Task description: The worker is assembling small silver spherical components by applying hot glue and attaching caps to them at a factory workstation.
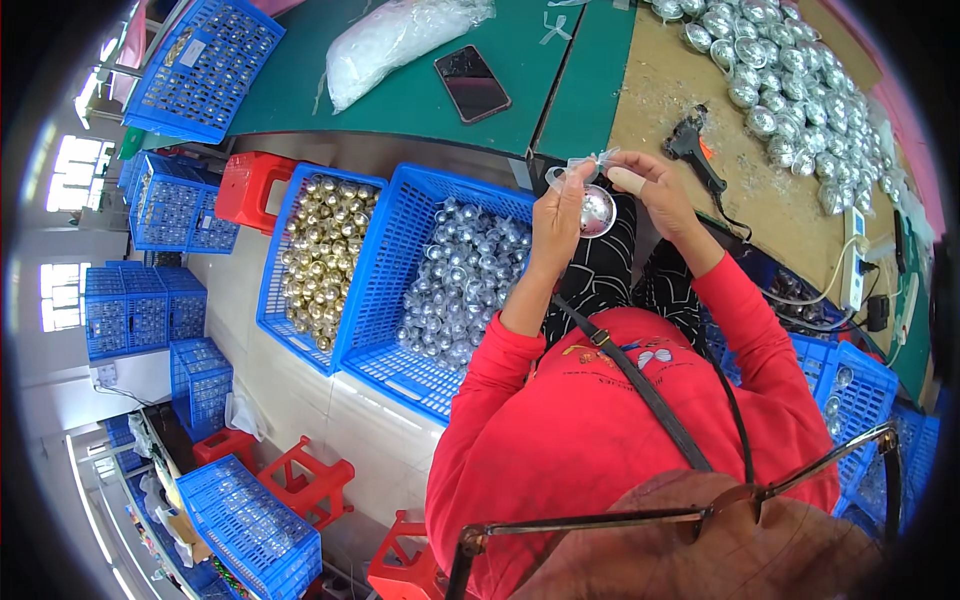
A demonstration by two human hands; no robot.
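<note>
Over my lap, my left hand (pixel 557 225) is closed around the side of a shiny silver ball ornament (pixel 598 212). A clear, whitish ribbon (pixel 583 166) stands up above the ball, between my fingertips. My right hand (pixel 660 197) pinches the ribbon's end between thumb and fingers; a pale wrap covers one of its digits. Just right of that hand, a black glue gun (pixel 690 150) lies on the tan board (pixel 655 85). Farther right on the board is a heap of silver ornaments (pixel 790 90).
To my left stand a blue crate (pixel 400 385) of silver ornaments and a blue basket (pixel 268 290) of gold ones. A phone (pixel 472 84) and a plastic bag (pixel 395 45) lie on the green table (pixel 290 85). A white power strip (pixel 853 260) with cords sits right. Red stools (pixel 308 480) stand behind left.
</note>
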